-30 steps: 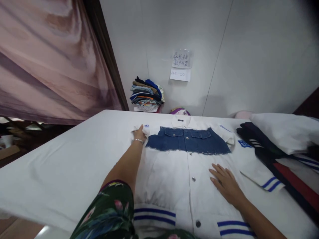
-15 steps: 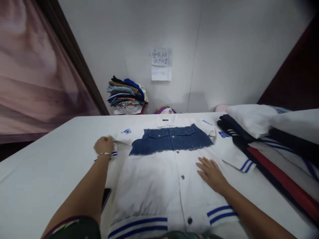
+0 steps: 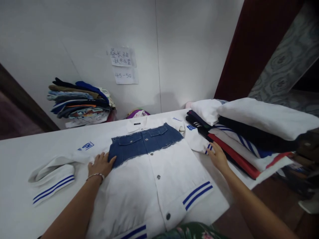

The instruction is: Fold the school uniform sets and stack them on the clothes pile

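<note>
A white jacket (image 3: 129, 189) lies spread face up on the table, buttons fastened, with a blue denim panel (image 3: 132, 147) across its chest and blue-striped hem and cuffs. My left hand (image 3: 101, 165) rests with fingers spread on the jacket, at the left edge of the denim. Beyond it the left sleeve (image 3: 54, 172) is bent, its striped cuff turned toward me. At the other side, my right hand (image 3: 218, 158) has its fingers closed around the edge of the right sleeve cuff (image 3: 207, 148).
Folded clothes (image 3: 82, 98) are stacked at the back left. A heap of garments (image 3: 239, 129), white, black and red, covers the right end of the white table (image 3: 15, 156). Handwritten papers (image 3: 123, 58) are taped to the wall. Something purple (image 3: 137, 113) shows behind the table.
My left hand has let go of the left cuff and moved onto the jacket body. The left sleeve now lies further out. My right hand has gone from the jacket front to the right cuff. The view has turned right.
</note>
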A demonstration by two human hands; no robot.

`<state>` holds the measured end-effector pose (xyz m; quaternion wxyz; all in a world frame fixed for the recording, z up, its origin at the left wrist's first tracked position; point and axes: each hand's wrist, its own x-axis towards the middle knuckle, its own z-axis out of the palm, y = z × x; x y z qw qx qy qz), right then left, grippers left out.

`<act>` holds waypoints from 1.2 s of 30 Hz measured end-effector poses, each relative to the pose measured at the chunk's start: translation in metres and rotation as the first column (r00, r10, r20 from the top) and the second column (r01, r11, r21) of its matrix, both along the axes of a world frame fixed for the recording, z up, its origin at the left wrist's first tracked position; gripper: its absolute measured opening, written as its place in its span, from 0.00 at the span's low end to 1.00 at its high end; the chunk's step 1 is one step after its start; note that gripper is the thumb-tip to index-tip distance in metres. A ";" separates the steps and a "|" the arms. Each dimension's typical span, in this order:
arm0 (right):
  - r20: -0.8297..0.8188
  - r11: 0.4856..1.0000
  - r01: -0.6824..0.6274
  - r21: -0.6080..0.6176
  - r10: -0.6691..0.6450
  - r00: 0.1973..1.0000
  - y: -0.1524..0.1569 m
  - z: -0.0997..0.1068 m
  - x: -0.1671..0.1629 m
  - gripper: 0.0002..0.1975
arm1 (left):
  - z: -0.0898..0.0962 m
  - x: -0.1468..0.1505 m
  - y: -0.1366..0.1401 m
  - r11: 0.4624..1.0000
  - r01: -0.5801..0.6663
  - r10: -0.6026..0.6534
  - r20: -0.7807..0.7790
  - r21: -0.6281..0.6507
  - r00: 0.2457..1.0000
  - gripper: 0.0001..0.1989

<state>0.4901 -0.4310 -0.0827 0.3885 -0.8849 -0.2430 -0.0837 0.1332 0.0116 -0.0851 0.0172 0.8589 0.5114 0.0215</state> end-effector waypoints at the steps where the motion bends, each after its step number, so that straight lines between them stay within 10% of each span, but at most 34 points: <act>1: -0.080 0.993 0.069 -0.092 -0.077 0.994 -0.009 0.001 0.009 0.29 | 0.000 0.000 0.001 1.000 0.000 0.000 -0.001 0.002 1.000 0.32; 4: -0.223 0.942 0.124 -0.311 -0.199 0.954 -0.016 0.002 0.025 0.32 | 0.004 0.000 0.001 1.000 0.001 -0.001 0.012 -0.008 1.000 0.31; 8: -0.024 0.875 0.130 -0.466 -0.159 0.987 0.000 0.006 0.028 0.33 | 0.016 0.002 -0.004 0.997 -0.041 0.049 0.111 -0.067 0.993 0.28; 13: 0.001 0.852 0.007 -0.523 -0.008 1.000 0.013 0.013 0.025 0.14 | 0.033 0.021 -0.025 1.000 -0.004 -0.002 0.357 0.018 0.934 0.19; 18: 0.123 0.915 0.097 -0.391 -0.053 0.991 0.016 0.050 0.029 0.17 | 0.053 0.060 -0.080 0.948 0.317 -0.257 0.622 0.015 0.740 0.10; 23: 0.486 0.991 -0.034 0.128 -0.032 0.873 0.052 0.127 0.005 0.12 | 0.089 0.120 -0.170 0.768 0.631 -0.245 0.860 -0.109 0.447 0.10; 28: 0.522 0.795 -0.551 0.252 0.368 0.769 0.100 0.166 -0.061 0.06 | 0.107 0.181 -0.239 0.431 0.877 0.024 0.974 -0.212 0.223 0.29; 33: 0.167 0.508 -0.727 0.462 0.755 0.634 0.095 0.142 -0.088 0.08 | 0.110 0.193 -0.242 0.477 0.858 0.142 0.980 -0.193 0.142 0.21; 36: 0.081 0.473 -0.709 0.524 0.801 0.594 0.078 0.121 -0.085 0.12 | 0.114 0.188 -0.240 0.469 0.860 0.178 0.975 -0.203 0.132 0.22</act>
